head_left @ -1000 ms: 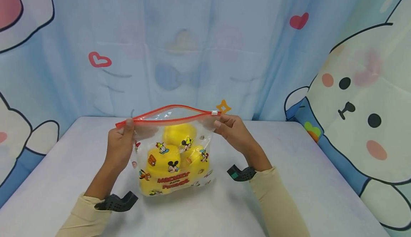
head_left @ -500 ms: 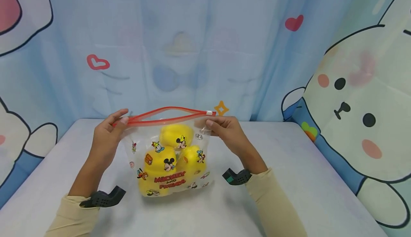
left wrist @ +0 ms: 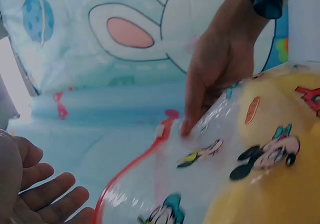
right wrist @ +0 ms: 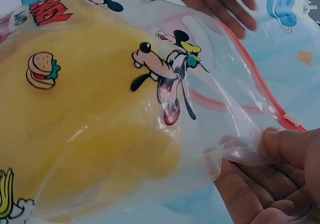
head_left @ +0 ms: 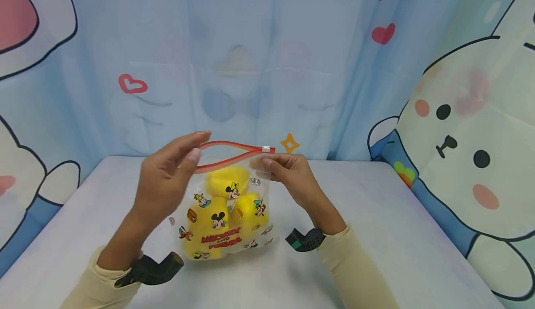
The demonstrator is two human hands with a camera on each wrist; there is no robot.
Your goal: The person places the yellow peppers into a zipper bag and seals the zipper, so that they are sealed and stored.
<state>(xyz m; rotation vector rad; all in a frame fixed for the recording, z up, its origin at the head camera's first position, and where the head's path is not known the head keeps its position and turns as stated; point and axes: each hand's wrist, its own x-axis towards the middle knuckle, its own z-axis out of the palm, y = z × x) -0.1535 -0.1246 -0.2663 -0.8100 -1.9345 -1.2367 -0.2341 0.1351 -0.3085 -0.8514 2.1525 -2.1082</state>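
A clear slider zip bag (head_left: 240, 223) printed with cartoon characters stands on the table in the head view. Several rounded yellow things (head_left: 227, 179) fill it; their kind is unclear through the plastic. The bag's red-edged mouth (head_left: 221, 162) gapes, and its white slider (head_left: 266, 149) sits at the right end. My right hand (head_left: 292, 176) pinches the bag's upper right corner just below the slider, as the right wrist view also shows. My left hand (head_left: 165, 174) is beside the left end of the mouth, its fingers (left wrist: 55, 189) extended and holding nothing.
The bag rests on a white table (head_left: 418, 253). Behind it hangs a light blue curtain (head_left: 259, 30) with cartoon prints, including a large rabbit (head_left: 468, 160) at the right. Each wrist wears a black camera mount (head_left: 154, 269).
My left hand has let go of the bag's upper left corner, drawn away to the left, then come back right beside the mouth. The right hand keeps its pinch, shifting slightly left.
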